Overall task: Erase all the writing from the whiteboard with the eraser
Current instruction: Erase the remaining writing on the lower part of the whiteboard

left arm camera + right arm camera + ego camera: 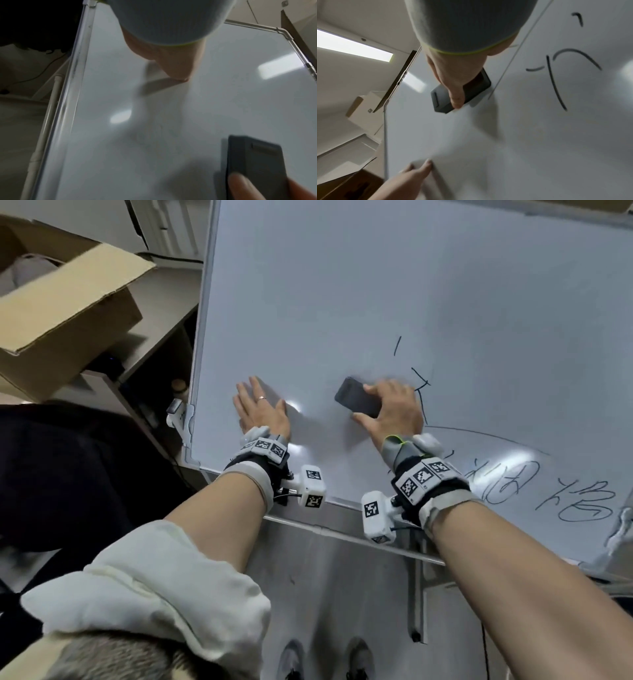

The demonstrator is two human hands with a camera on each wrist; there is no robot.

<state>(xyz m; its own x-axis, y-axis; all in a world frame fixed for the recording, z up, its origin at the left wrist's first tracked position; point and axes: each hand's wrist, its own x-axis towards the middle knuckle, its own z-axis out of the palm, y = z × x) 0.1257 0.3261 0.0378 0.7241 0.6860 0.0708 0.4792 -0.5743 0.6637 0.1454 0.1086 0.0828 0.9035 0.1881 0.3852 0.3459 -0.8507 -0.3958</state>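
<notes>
Nearest the head camera is a rolled-up cream sleeve (164,587) on the left forearm, with both bare forearms reaching forward to the large white metal-framed whiteboard (342,285).

The right hand (394,409) grips the dark grey rectangular eraser (358,397): the thumb lies along its near edge and the fingers curl over its far edge, pressing its flat face onto the board. In the right wrist view the thumb crosses the eraser (467,88) and the pad lies flush on the surface. Just to the right of this hand are black marker strokes (421,392), the closest ones touching the knuckle side; a long thin curved line (486,436) runs away to the right from beside the wrist, and below it, further right, stand several handwritten black characters (548,491).

The left hand (262,409) lies flat on the board, well to the left of the eraser, with fingers straight and spread and holding nothing; a thin ring (261,398) is on one finger. The board around this hand is bare white.

Beyond the board's left edge, past the left hand, is an open brown cardboard box (68,302).
</notes>
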